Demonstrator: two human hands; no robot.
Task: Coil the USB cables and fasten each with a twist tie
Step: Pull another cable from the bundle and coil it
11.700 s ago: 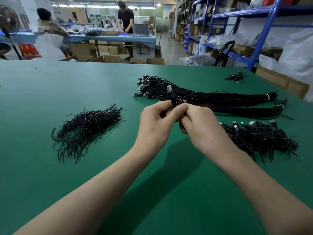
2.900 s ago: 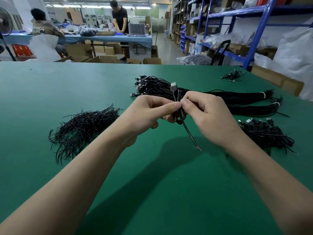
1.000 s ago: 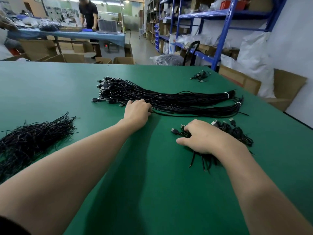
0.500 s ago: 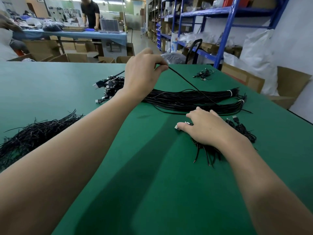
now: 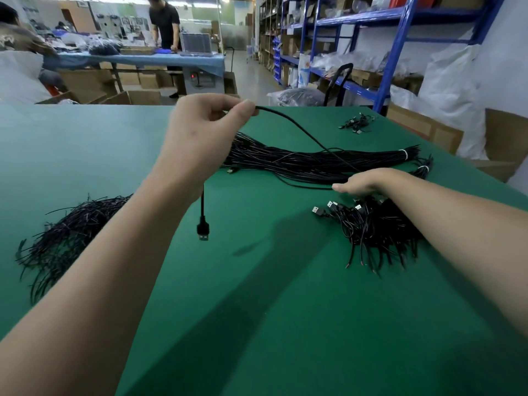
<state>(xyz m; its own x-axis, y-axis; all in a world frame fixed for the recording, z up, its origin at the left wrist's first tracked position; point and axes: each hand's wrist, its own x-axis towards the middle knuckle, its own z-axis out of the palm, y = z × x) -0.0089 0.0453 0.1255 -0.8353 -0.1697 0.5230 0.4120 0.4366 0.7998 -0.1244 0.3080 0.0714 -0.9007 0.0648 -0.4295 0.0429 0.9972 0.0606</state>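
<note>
Drawing one USB cable [image 5: 203,212] from the bundle [image 5: 300,164]; left hand [image 5: 200,138] pinches it. Right hand [image 5: 368,181] lies flat beside that bundle. Next, probably: coiling, both hands.

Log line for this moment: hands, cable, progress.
left hand: pinches USB cable, plug dangling | right hand: flat beside cable bundle | step: cable uncoiled, untied | twist ties: piled left

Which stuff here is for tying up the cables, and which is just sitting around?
For the job:
USB cable pinched in left hand
bundle of straight cables
twist tie pile
tied cable pile by right hand

Just sitting around:
blue shelves
cardboard boxes
white sacks
</note>
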